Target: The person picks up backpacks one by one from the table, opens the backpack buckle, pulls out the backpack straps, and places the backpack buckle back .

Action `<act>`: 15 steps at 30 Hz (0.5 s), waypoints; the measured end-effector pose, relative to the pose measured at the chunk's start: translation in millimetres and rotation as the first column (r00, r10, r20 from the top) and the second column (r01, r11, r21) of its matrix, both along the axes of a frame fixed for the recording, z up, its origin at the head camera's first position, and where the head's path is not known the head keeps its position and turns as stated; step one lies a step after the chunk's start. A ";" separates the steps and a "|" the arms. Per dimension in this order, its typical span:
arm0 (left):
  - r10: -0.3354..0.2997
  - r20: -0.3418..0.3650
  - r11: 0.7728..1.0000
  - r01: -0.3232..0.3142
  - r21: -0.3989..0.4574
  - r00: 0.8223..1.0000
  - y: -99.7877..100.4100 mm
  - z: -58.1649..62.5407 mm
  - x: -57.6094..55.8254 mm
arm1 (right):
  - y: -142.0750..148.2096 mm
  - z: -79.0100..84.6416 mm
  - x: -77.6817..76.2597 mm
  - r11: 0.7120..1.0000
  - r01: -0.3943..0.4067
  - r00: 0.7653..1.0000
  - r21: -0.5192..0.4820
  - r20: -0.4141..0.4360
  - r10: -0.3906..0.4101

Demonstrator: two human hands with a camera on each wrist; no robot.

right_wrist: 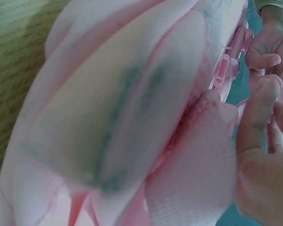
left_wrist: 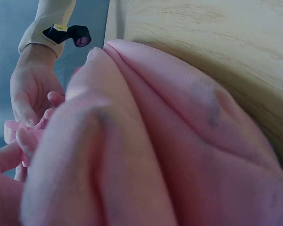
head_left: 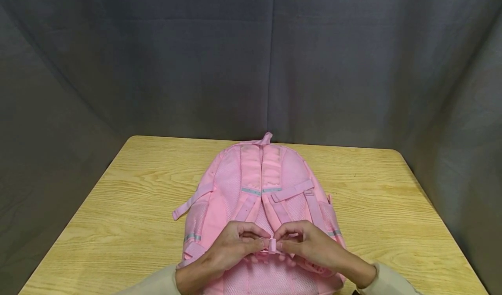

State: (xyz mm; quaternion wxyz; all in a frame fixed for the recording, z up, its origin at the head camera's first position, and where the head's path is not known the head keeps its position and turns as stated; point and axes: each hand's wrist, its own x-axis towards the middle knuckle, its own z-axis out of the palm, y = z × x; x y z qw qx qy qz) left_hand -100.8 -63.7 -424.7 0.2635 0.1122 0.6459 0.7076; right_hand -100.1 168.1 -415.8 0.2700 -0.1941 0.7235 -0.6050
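Observation:
A pink backpack [head_left: 270, 277] lies on the table with its shoulder straps [head_left: 251, 166] facing up. Over its lower half, both hands meet at a small pink strap piece [head_left: 272, 245], which looks like a strap end at a buckle. My left hand [head_left: 237, 245] pinches it from the left between thumb and fingers. From the right, the right hand [head_left: 307, 245] pinches it the same way. The left wrist view shows a pink loop of strap [left_wrist: 10, 132] at the fingertips. Fingers partly hide the buckle in every view.
The wooden table [head_left: 117, 216] extends on both sides of the backpack. Loose webbing [head_left: 192, 203] sticks out at the backpack's left, and another strap [head_left: 294, 190] crosses its right side. A grey curtain [head_left: 196, 68] hangs behind and at the sides.

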 end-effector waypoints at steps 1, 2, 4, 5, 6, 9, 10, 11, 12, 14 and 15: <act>0.002 -0.001 1.000 -0.002 -0.002 1.000 0.1 0.1 -0.1 | 0.1 0.4 0.4 1.000 0.004 1.000 0.007 0.003 -0.004; 0.002 -0.004 1.000 -0.002 -0.002 1.000 0.0 0.2 -0.1 | 0.2 0.6 0.7 1.000 0.010 1.000 0.014 0.003 -0.010; 0.003 -0.005 1.000 -0.003 -0.002 1.000 -0.3 0.2 -0.4 | 0.8 0.2 1.3 1.000 0.018 1.000 0.010 0.008 -0.018; 0.004 -0.006 1.000 -0.004 -0.003 1.000 -0.4 0.1 -0.8 | 1.1 0.0 1.5 1.000 0.023 1.000 0.006 0.009 -0.023; 0.004 -0.005 1.000 -0.004 0.001 1.000 -0.3 0.2 -0.8 | 1.4 -0.4 1.7 1.000 0.027 1.000 -0.002 0.012 -0.027; 0.003 0.001 1.000 -0.003 0.013 1.000 -0.1 0.2 -1.0 | 2.1 -1.7 1.6 0.999 0.039 0.999 -0.024 0.022 -0.038; 0.004 0.003 1.000 -0.004 0.017 1.000 0.2 0.2 -1.0 | 2.3 -2.1 1.4 0.999 0.042 0.999 -0.027 0.024 -0.042; 0.006 0.005 1.000 -0.006 0.020 1.000 0.4 0.3 -0.8 | 2.4 -2.5 1.3 0.999 0.044 0.999 -0.031 0.027 -0.043; 0.007 0.007 1.000 -0.007 0.021 1.000 0.6 0.4 -0.7 | 2.6 -2.8 1.2 0.998 0.044 0.999 -0.033 0.029 -0.043; 0.010 0.005 1.000 -0.010 0.020 1.000 1.0 0.3 -0.8 | 3.0 -3.5 1.2 0.998 0.045 0.999 -0.033 0.026 -0.044; 0.010 0.005 1.000 -0.011 0.020 1.000 1.1 0.3 -0.8 | 3.1 -3.7 1.2 0.998 0.045 0.999 -0.032 0.023 -0.044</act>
